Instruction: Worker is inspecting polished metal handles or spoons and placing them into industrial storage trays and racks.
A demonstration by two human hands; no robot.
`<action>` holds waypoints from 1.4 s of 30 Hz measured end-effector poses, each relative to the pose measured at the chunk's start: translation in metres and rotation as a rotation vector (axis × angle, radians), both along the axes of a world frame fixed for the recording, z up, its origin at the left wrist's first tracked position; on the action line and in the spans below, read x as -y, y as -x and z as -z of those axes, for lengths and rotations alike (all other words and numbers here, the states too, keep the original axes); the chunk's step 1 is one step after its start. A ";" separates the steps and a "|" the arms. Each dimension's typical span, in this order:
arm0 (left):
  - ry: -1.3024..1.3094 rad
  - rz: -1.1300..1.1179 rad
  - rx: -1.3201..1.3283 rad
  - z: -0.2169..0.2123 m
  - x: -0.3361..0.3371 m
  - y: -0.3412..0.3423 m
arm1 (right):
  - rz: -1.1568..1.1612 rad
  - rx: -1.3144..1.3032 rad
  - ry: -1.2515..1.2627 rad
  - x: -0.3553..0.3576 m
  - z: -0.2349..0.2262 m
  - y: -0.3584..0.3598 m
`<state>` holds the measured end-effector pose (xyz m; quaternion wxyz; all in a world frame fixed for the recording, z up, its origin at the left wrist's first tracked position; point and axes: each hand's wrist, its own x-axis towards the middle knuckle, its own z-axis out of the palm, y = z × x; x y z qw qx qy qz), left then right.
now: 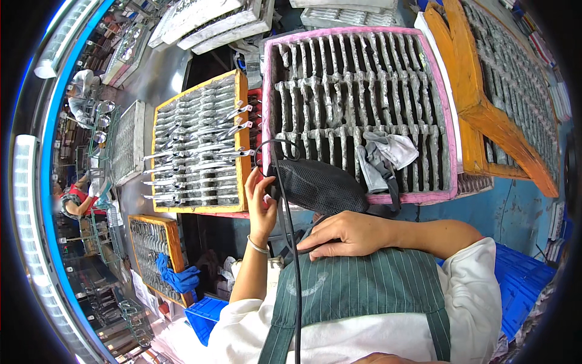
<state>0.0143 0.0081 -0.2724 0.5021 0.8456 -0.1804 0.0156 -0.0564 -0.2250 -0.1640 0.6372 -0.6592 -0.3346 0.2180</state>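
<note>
A black mesh pouch [321,185] lies against the lower left part of a pink-edged slotted tray. My left hand [262,206] is raised at the pouch's left end, its fingers curled and the thumb against it. A thin black cable [288,224] loops over that end and runs down in front of me. In front of my apron, my right hand [348,235] is closed around a dark strap, which its fingers partly hide. Grey fabric gloves [388,159] rest on the tray to the right of the pouch.
Pink-edged slotted tray [451,139] stands ahead. To its left, an orange-edged tray [242,145] holds several metal pieces. Orange wooden frames [479,100] lean at the right. Blue gloves [177,276] hang on a smaller tray. Blue crates [515,285] stand beside me. A person [79,197] is far left.
</note>
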 end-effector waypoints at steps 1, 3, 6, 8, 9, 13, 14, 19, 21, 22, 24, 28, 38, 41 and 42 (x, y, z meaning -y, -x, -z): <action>0.071 -0.027 -0.082 0.001 -0.005 0.000 | 0.001 -0.043 -0.046 0.001 -0.002 -0.001; -0.042 -0.021 -0.038 0.000 -0.013 0.000 | 0.011 -0.075 -0.060 0.004 -0.004 -0.002; -0.226 -0.017 0.040 0.010 -0.009 -0.001 | -0.008 -0.097 -0.067 0.003 -0.006 -0.002; 0.296 -0.149 -0.339 0.023 -0.004 -0.004 | -0.040 0.101 0.007 -0.004 0.002 0.003; 0.444 -0.268 -0.443 0.017 0.000 -0.009 | -0.055 0.157 0.031 -0.005 0.010 0.004; 0.763 -0.401 -0.394 0.005 0.012 -0.020 | 0.000 0.183 0.245 -0.002 0.027 0.007; 0.782 -0.388 -0.339 0.007 0.011 -0.023 | 0.003 0.182 0.246 -0.002 0.033 0.007; 0.665 -0.377 -0.124 -0.044 0.045 -0.009 | -0.036 0.122 0.125 -0.003 0.034 0.005; 0.504 -0.398 0.079 -0.067 0.058 -0.001 | -0.035 0.098 0.068 -0.005 0.030 0.005; 0.338 -0.400 0.146 -0.075 0.053 0.000 | -0.032 0.098 0.066 -0.006 0.028 0.006; 0.739 -0.291 0.026 -0.092 0.045 -0.002 | -0.064 0.243 0.118 -0.007 0.026 0.006; 0.682 -0.253 0.251 -0.129 0.021 -0.002 | -0.086 0.219 0.235 -0.005 0.034 0.010; 0.452 -0.224 0.461 -0.168 -0.060 0.007 | -0.042 0.358 0.476 0.005 0.064 0.006; 0.319 -0.205 0.363 -0.171 -0.071 0.015 | 0.122 0.580 0.539 -0.005 0.058 -0.003; 0.314 -0.212 0.368 -0.170 -0.076 0.019 | 0.240 0.739 0.535 -0.009 0.057 -0.007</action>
